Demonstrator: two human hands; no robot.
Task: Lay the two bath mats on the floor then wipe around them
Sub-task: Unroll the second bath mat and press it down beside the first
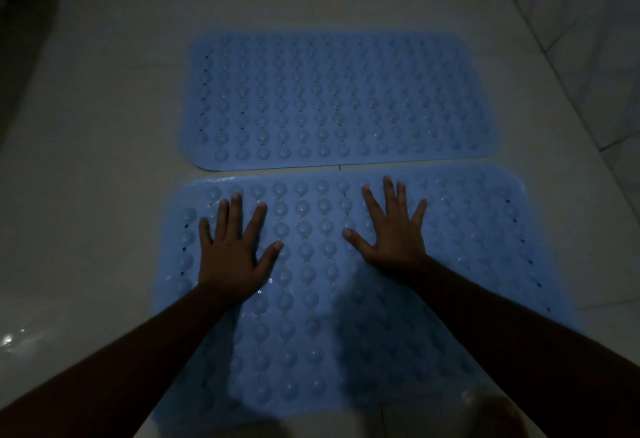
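Dim tiled floor (86, 160) | far bath mat (339, 101) flat, upper centre | near bath mat (311, 299) lower centre | left hand (232, 250), right hand (394, 229) flat on it, fingers spread, gripping nothing | press outward evenly to seat it.

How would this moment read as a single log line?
step: laying mats | left hand: flat on near mat | right hand: flat on it | far mat: laid | wiping: not begun
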